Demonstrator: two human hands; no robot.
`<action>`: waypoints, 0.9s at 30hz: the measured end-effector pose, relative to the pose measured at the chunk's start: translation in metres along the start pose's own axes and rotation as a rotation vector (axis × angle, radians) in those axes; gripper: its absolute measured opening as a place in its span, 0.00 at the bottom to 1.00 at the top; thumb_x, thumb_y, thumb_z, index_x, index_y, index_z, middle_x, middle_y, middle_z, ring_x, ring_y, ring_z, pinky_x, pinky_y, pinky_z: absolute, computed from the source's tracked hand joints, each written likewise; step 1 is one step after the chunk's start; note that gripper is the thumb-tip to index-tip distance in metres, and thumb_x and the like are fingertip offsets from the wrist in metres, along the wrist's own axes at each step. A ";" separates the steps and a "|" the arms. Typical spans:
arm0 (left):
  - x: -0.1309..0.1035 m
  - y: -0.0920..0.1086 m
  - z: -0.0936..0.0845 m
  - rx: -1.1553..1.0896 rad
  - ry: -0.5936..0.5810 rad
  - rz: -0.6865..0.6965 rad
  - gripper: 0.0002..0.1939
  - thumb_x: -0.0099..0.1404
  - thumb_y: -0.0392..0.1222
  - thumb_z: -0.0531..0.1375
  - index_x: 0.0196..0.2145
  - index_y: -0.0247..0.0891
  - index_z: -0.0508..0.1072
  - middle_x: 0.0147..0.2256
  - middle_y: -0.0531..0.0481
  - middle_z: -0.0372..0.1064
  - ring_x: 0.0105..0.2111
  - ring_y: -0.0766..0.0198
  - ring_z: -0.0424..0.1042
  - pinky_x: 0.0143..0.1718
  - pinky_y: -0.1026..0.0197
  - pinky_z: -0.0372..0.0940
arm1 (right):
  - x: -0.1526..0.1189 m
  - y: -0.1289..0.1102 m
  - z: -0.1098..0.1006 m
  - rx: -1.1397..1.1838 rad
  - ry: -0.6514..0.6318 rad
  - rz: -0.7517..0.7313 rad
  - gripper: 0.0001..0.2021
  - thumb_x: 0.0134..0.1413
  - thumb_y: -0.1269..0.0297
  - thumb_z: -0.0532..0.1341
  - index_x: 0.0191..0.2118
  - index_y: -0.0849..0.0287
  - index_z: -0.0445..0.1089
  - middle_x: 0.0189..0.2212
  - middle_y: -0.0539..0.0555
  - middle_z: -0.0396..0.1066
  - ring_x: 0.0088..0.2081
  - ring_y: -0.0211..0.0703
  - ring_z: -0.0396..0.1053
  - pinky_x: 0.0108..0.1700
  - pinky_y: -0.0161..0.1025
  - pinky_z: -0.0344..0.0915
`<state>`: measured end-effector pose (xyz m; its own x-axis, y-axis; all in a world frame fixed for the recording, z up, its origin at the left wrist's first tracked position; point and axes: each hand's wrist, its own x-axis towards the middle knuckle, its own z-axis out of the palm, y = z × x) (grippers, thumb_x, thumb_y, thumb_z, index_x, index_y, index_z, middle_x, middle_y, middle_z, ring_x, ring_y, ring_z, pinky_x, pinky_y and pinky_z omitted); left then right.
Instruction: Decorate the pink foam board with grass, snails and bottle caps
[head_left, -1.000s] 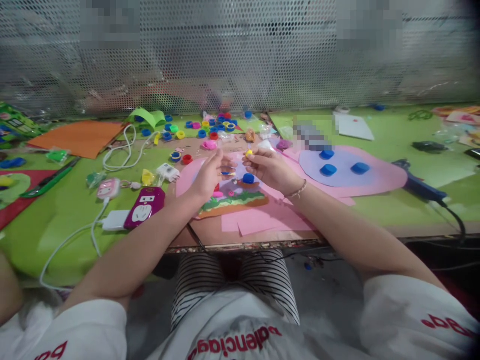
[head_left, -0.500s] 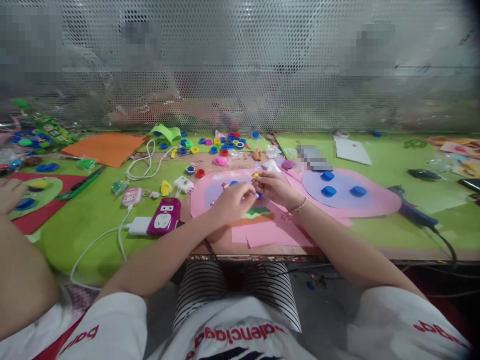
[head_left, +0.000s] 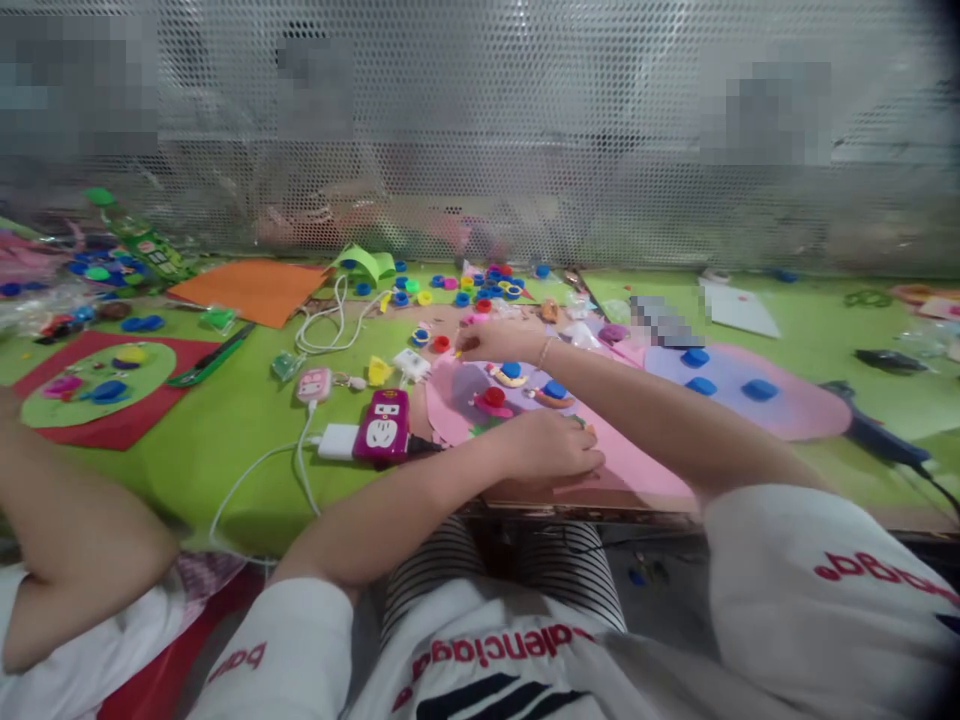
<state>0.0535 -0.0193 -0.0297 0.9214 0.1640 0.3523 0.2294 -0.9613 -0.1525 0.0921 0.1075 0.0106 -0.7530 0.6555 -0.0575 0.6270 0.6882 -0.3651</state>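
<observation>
My left hand lies with its fingers stretched out over the lower edge of a pink paper craft board. My right hand reaches across to the board's upper left edge, its fingers pinched downward; a small yellow piece shows at the tips, partly hidden. Between the hands, on the board's purple middle, sit a red bottle cap, a blue cap in a pale curved piece and another blue cap in a brown piece. Green paper under my left hand is mostly covered.
At left are a purple socket block, white cables and a green box cutter. Loose bottle caps lie behind. A second pink board with blue caps and a glue gun are at right. Another person's arm is at far left.
My right hand has moved left from the board's middle to its upper left edge. My left hand has dropped to the lower edge and flattened. The view has turned slightly left.
</observation>
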 end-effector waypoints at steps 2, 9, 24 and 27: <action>0.000 -0.004 -0.001 0.008 -0.019 0.029 0.14 0.68 0.40 0.48 0.35 0.35 0.73 0.32 0.46 0.73 0.33 0.61 0.71 0.27 0.59 0.59 | 0.020 -0.001 0.005 -0.088 -0.092 0.011 0.13 0.51 0.67 0.60 0.43 0.63 0.73 0.40 0.56 0.74 0.38 0.40 0.70 0.36 0.31 0.61; 0.002 -0.010 -0.010 -0.012 -0.081 -0.026 0.16 0.69 0.41 0.47 0.37 0.34 0.74 0.34 0.44 0.73 0.36 0.58 0.73 0.26 0.58 0.58 | 0.048 0.004 0.013 -0.197 -0.229 0.018 0.10 0.45 0.66 0.63 0.36 0.61 0.76 0.33 0.54 0.76 0.35 0.43 0.70 0.31 0.33 0.59; 0.000 -0.007 -0.008 0.029 -0.003 -0.002 0.14 0.68 0.35 0.48 0.32 0.34 0.73 0.31 0.43 0.73 0.32 0.59 0.72 0.25 0.60 0.55 | 0.019 0.016 -0.029 -0.266 -0.081 0.029 0.18 0.46 0.74 0.59 0.46 0.64 0.71 0.44 0.60 0.73 0.43 0.48 0.70 0.41 0.37 0.63; -0.002 -0.008 -0.001 0.035 -0.002 0.013 0.11 0.66 0.33 0.50 0.34 0.35 0.72 0.33 0.45 0.73 0.32 0.60 0.72 0.24 0.60 0.56 | -0.006 0.028 -0.036 -0.145 -0.105 0.071 0.18 0.46 0.75 0.59 0.46 0.62 0.70 0.39 0.56 0.75 0.38 0.45 0.71 0.38 0.36 0.63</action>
<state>0.0496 -0.0123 -0.0286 0.9251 0.1519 0.3481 0.2279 -0.9552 -0.1889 0.1216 0.1340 0.0339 -0.7176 0.6734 -0.1777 0.6960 0.6838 -0.2192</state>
